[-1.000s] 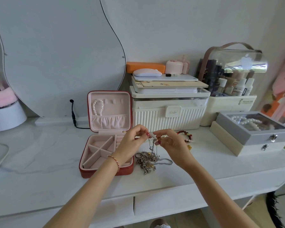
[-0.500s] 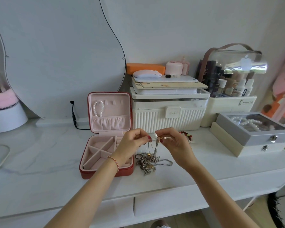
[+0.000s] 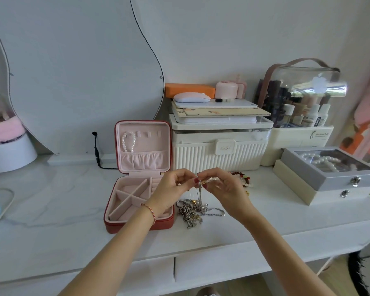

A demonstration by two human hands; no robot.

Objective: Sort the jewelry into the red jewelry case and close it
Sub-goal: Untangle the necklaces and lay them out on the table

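While both hands pinch it, silver chain (image 3: 200, 192) hangs vertically.

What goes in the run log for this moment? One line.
hands: pinch silver chain | red jewelry case: open | pile: on table

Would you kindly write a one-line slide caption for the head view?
Both hands, left hand and right hand, pinch a thin silver chain above tangled metal jewelry beside the open red jewelry case.
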